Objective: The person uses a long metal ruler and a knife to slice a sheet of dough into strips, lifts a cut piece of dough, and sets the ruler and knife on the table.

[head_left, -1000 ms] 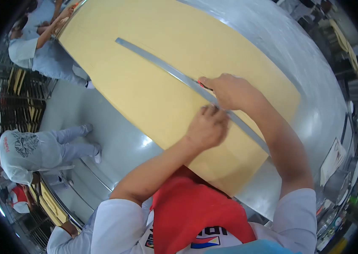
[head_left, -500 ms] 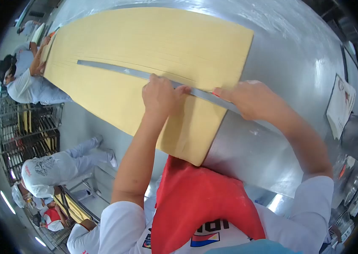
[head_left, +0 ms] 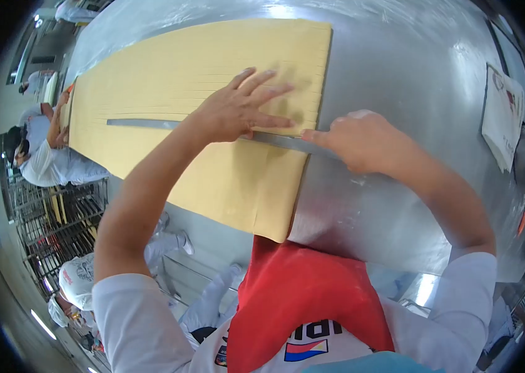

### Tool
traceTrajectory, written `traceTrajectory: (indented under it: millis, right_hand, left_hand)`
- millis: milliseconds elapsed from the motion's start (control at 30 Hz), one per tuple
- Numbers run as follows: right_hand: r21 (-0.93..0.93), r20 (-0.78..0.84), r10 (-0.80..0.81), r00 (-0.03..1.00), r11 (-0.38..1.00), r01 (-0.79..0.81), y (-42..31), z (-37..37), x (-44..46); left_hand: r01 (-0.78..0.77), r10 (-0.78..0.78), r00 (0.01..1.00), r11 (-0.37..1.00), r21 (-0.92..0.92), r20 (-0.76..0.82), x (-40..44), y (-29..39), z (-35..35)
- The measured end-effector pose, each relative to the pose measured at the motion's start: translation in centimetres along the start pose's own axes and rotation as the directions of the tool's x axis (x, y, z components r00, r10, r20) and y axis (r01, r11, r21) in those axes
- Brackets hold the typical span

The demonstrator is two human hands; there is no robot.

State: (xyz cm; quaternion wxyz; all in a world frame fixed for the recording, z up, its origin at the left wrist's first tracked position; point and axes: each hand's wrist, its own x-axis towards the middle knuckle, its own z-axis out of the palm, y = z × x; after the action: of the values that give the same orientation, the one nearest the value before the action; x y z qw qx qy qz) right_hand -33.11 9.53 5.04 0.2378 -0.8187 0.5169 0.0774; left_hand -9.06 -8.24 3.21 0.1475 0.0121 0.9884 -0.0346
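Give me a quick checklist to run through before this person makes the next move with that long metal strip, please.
1. Metal strip lying along the yellow sheet: ok.
2. Whole strip open to view: not ok; the left hand and its forearm hide part of it.
3. Left hand pressing firmly: cannot tell; its fingers are spread and slightly blurred.
4. Right hand near the strip's end, by the sheet's edge: ok.
5. Tool in the right hand: cannot tell; the curled fingers hide the grip.
6. Co-worker well apart from both hands: ok, at the sheet's far end.
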Motion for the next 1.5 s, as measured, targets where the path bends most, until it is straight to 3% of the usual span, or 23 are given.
traceTrajectory:
  millis: [33,100,267,367,433,467,533,567,633,700,767,867,900,967,1033,1133,1200,1400,1500]
  right_hand:
    - [-0.012,0.021,0.014,1.000,1.000,-0.013,-0.2,-0.4,-0.1]
    - [-0.025,0.046,0.026,0.999,0.999,-0.025,0.0,-0.1,-0.3]
    - [-0.021,-0.123,-0.008,0.992,1.000,0.006,2.0,1.9,-4.3]
    - [-0.115,-0.003,0.126,0.992,0.985,-0.126,2.1,0.7,-8.7]
    - [0.063,0.156,0.311,0.938,0.944,-0.323,2.1,-0.2,-10.8]
    - [0.047,0.159,0.313,0.936,0.945,-0.324,2.0,0.4,-11.3]
    - [0.512,-0.265,0.274,0.925,0.853,-0.106,2.2,3.2,-11.3]
    - [0.499,-0.273,0.265,0.925,0.861,-0.099,1.9,4.4,-10.7]
    - [0.523,-0.272,0.464,0.843,0.806,-0.275,1.2,6.7,-8.4]
    - [0.500,-0.367,0.430,0.825,0.839,-0.215,0.5,9.1,-6.0]
    - [0.457,-0.447,0.424,0.788,0.865,-0.206,-0.2,10.7,-3.6]
    - [0.397,-0.304,0.538,0.786,0.822,-0.409,-0.2,12.2,-1.7]
    - [0.337,-0.377,0.497,0.782,0.860,-0.384,-0.1,11.9,-1.3]
    - [0.259,-0.452,0.438,0.777,0.898,-0.355,0.6,12.2,-2.8]
    - [0.292,-0.370,0.510,0.777,0.857,-0.424,0.8,11.1,-3.2]
    - [0.229,-0.420,0.493,0.762,0.870,-0.437,-0.1,9.6,-2.8]
    - [0.286,-0.416,0.505,0.756,0.862,-0.419,0.5,11.0,-3.2]
    - [0.259,-0.390,0.573,0.721,0.819,-0.511,0.0,11.4,-4.4]
    - [0.220,-0.495,0.480,0.725,0.876,-0.429,-0.7,11.6,-3.3]
  left_hand:
    - [-0.012,0.012,1.000,1.000,-0.004,0.001,0.9,0.1,-0.8]
    - [-0.156,0.145,0.973,0.986,0.050,0.180,2.2,0.4,-1.8]
    - [-0.161,0.148,0.972,0.985,0.059,0.181,2.4,0.4,-1.9]
    - [-0.164,0.154,0.977,0.985,0.056,0.145,2.1,-0.1,-1.6]
    - [-0.166,0.161,0.980,0.986,0.034,0.113,1.4,-0.5,-0.8]
    - [-0.168,0.168,0.984,0.986,0.005,0.061,1.0,-0.7,-0.3]
    - [-0.160,0.160,0.987,0.987,-0.005,0.000,0.1,-1.1,0.6]
    - [-0.096,0.090,0.994,0.992,-0.083,-0.065,-0.7,-1.1,1.4]
    - [-0.004,-0.014,0.993,0.989,-0.150,-0.118,-2.6,-1.1,4.1]
    - [0.028,-0.217,0.895,0.899,-0.436,-0.389,-4.9,-1.5,8.3]
    - [0.108,-0.343,0.832,0.871,-0.479,-0.435,-8.8,-1.8,10.0]
    - [0.189,-0.491,0.718,0.820,-0.541,-0.494,-15.2,-3.6,12.4]
    - [0.224,-0.530,0.678,0.809,-0.544,-0.510,-16.7,-4.7,12.9]
    - [0.258,-0.560,0.646,0.800,-0.542,-0.519,-17.5,-5.0,13.3]
    - [0.291,-0.594,0.607,0.784,-0.548,-0.527,-18.0,-6.0,14.1]
    - [0.284,-0.541,0.613,0.831,-0.478,-0.576,-16.9,-6.9,14.9]
    - [0.278,-0.502,0.623,0.859,-0.430,-0.600,-16.8,-6.7,15.3]
    - [0.224,-0.468,0.646,0.871,-0.437,-0.603,-17.1,-5.3,15.5]
    - [0.262,-0.494,0.642,0.860,-0.437,-0.587,-17.7,-5.5,15.7]
